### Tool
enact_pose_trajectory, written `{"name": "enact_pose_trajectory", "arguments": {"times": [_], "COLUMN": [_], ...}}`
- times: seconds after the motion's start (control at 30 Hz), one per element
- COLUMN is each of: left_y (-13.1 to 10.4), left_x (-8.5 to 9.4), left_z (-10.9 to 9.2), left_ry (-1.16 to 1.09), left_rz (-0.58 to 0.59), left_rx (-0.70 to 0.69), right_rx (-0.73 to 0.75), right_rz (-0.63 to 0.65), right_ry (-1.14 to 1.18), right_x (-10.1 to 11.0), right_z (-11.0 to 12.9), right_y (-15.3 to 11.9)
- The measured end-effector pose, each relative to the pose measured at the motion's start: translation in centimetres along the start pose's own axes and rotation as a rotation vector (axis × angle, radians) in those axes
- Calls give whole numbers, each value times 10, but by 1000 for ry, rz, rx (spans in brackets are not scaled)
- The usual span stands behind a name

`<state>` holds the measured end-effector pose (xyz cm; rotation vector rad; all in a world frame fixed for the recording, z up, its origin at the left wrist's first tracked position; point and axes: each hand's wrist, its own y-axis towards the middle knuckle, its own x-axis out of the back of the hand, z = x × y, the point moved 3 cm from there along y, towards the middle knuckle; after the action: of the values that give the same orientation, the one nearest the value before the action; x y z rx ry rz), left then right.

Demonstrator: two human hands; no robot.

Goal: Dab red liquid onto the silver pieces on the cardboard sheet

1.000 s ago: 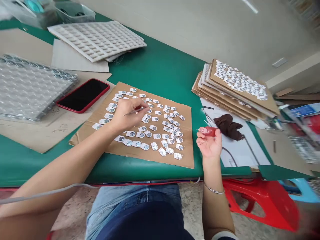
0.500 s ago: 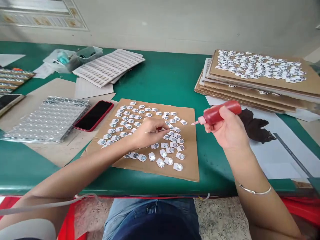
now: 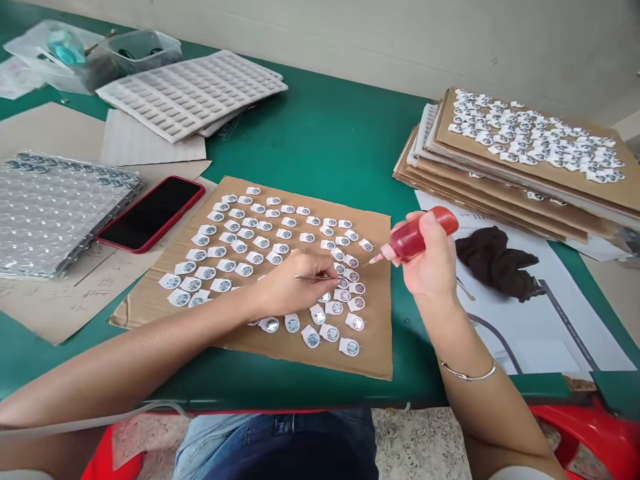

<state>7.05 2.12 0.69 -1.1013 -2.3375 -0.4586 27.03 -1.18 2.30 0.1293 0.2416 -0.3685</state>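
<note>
Rows of small white tabs with round silver discs (image 3: 285, 234) lie on a brown cardboard sheet (image 3: 370, 360). My left hand (image 3: 295, 283) is over the middle of the sheet, its fingers pinched on a thin metal tool (image 3: 306, 277) whose tip is by the discs at the right side. In my right hand (image 3: 433, 267) is a red squeeze bottle (image 3: 407, 239), tilted so its narrow nozzle points down and left, just above the discs near the sheet's right edge.
A red-cased phone (image 3: 153, 212) and a clear blister sheet (image 3: 60, 220) are on the left. White trays (image 3: 195, 90) and plastic tubs (image 3: 143, 52) stand behind. Stacked cardboard sheets (image 3: 530, 140) and a dark cloth (image 3: 495, 257) are on the right.
The red bottle in my right hand has moved left and down, its nozzle now closer to the discs. My left hand still pinches the tool. The camera view has shifted.
</note>
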Motion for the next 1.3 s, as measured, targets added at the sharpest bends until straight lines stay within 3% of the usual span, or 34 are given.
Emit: {"name": "enact_pose_trajectory", "arguments": {"times": [0.2,0.77,1.1,1.3], "left_y": [-1,1,-6,-17], "left_x": [-4,-9,-17,-37], "left_z": [-1,2,-11,-23], "left_ry": [-21,-8,266,664], "left_rz": [33,6,113,104], "left_rx": [50,11,-277,-480], "right_rx": [65,100,95,268], "right_rz": [-107,-100,-59,-51], "right_ry": [-36,-72,-157,-557], "right_x": [4,2,-1,-10], "right_z": [-2,-5,-22,-26], "right_y": [-1,-2,-1,-13]}}
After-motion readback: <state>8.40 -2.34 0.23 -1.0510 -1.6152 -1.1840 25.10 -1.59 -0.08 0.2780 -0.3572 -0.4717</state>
